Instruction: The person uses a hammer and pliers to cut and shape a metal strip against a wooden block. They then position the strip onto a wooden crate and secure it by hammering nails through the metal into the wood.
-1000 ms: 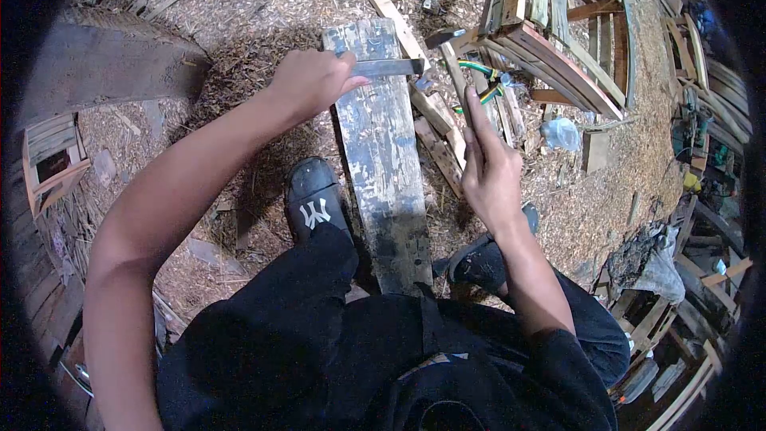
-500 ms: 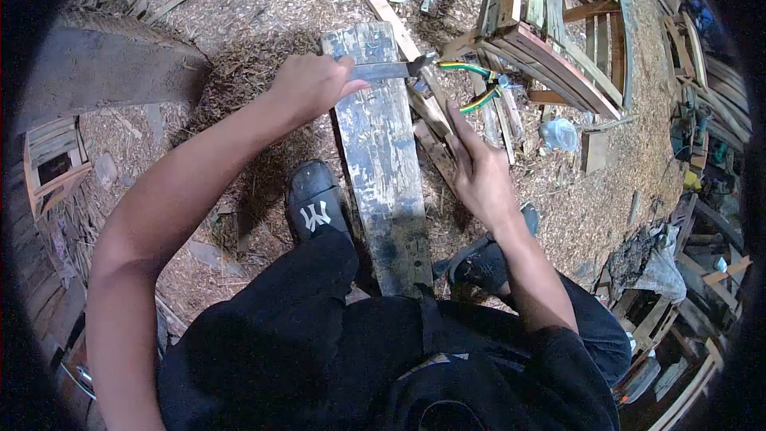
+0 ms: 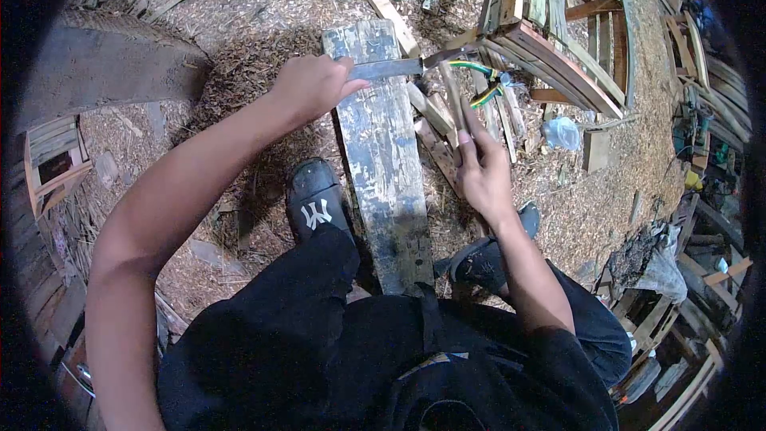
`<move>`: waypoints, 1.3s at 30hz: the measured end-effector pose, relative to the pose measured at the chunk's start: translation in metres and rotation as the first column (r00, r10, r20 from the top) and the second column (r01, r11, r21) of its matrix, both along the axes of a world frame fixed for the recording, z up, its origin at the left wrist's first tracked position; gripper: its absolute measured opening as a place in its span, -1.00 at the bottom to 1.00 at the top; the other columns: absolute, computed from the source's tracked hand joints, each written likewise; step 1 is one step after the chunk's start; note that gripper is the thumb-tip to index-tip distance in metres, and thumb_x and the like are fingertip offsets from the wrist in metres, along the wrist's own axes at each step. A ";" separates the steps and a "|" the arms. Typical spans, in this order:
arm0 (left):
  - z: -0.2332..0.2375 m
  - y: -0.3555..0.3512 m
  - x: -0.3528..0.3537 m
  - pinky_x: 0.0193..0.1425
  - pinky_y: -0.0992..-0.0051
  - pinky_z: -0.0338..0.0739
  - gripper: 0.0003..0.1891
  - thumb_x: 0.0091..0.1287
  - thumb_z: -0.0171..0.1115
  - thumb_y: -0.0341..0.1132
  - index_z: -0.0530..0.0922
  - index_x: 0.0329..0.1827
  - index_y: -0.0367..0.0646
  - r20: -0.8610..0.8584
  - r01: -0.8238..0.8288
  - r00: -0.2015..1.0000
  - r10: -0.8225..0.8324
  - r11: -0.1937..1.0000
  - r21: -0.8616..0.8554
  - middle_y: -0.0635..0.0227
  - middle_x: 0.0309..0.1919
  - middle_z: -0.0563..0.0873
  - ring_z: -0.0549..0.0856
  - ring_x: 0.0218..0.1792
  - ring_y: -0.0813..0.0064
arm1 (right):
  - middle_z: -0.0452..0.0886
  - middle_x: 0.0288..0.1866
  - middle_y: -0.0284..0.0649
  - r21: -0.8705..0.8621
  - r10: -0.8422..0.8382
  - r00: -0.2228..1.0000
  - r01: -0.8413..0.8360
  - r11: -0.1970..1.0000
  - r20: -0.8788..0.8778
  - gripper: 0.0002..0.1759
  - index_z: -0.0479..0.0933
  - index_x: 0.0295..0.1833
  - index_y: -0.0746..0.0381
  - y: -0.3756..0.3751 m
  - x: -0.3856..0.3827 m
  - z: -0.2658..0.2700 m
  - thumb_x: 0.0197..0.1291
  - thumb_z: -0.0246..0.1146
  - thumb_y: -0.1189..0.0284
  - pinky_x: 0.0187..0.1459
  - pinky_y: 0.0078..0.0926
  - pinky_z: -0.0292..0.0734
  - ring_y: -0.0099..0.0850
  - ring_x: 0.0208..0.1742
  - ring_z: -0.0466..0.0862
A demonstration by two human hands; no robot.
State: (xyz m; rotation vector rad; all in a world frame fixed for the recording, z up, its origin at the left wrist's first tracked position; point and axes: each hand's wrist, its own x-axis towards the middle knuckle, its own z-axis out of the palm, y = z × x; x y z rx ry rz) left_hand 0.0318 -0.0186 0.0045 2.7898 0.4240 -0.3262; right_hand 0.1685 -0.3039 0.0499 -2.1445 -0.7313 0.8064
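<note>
Over the far end of the desk (image 3: pixel 383 168), in the head view, you have a flat metal bar (image 3: pixel 389 69) set crosswise, its tip jutting past the right edge. Your left hand (image 3: pixel 315 84) has its grip clamped on the bar's other end; your right hand (image 3: pixel 485 172) has its grip closed around the handle of a hammer (image 3: pixel 452 96). The hammer's head is blurred near the bar's tip, so contact can't be told, nor whether the bar rests on the wood.

The step in hand looks like light tapping at that tip. Hold the bar flat and steady, with your left fingers well back from the blow. Let the hammer's face meet the metal squarely, with short, even strokes; a skewed one could twist the bar in your grip or glance off.

The bar is straight, grey and dully shiny. The hammer's handle is slim, plain wood. Your desk is one thick, long plank, its dark coating worn to pale, scabby patches. Past its right edge lie rough wood offcuts (image 3: pixel 435 112) and curved green-and-yellow handles (image 3: pixel 485 98), near a slatted wooden frame (image 3: pixel 550 72). Loose, flaky shavings (image 3: pixel 263 0) cover the floor.
</note>
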 end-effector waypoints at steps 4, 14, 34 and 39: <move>-0.005 0.001 -0.003 -0.29 -0.02 0.70 -0.40 0.58 0.05 0.27 0.68 -0.04 -0.18 0.037 -0.001 0.999 0.002 0.999 -0.049 0.05 -0.49 0.76 0.80 -0.43 -0.03 | 0.63 0.45 -0.05 -0.091 -0.159 0.965 0.143 0.986 -0.210 -0.46 0.34 0.65 0.24 0.010 -0.001 0.020 0.64 0.09 0.46 0.44 -0.38 0.44 -0.34 0.40 0.63; 0.004 -0.005 0.001 -0.19 -0.01 0.75 -0.33 0.59 0.02 0.29 0.74 -0.12 -0.23 -0.075 -0.091 0.994 0.083 0.989 -0.117 0.00 -0.41 0.81 0.84 -0.35 -0.02 | 0.61 -0.22 -0.31 0.115 -0.208 0.927 0.255 0.960 -0.313 -0.44 0.32 0.69 0.05 -0.008 -0.008 -0.031 0.67 0.08 0.42 -0.54 -0.63 0.29 -0.67 -0.54 0.35; 0.009 0.000 0.001 -0.11 -0.07 0.74 -0.27 0.60 -0.06 0.34 0.74 -0.11 -0.24 -0.126 -0.097 0.989 0.075 0.980 -0.176 -0.05 -0.39 0.80 0.84 -0.29 -0.05 | 0.47 -0.39 -0.35 0.017 -0.299 0.526 0.513 0.858 -0.796 -0.41 0.16 0.76 -0.06 0.021 -0.009 0.007 0.72 -0.02 0.31 -0.69 -0.66 0.19 -0.63 -0.62 0.31; 0.005 0.005 0.001 -0.17 -0.02 0.76 -0.29 0.58 -0.03 0.34 0.73 -0.12 -0.21 -0.095 -0.043 0.995 0.033 0.993 -0.114 0.04 -0.45 0.78 0.84 -0.34 0.00 | 0.45 -0.41 -0.36 -0.004 -0.292 0.606 0.430 0.903 -0.740 -0.41 0.17 0.76 -0.05 0.020 -0.008 0.011 0.71 0.01 0.32 -0.70 -0.65 0.17 -0.62 -0.63 0.30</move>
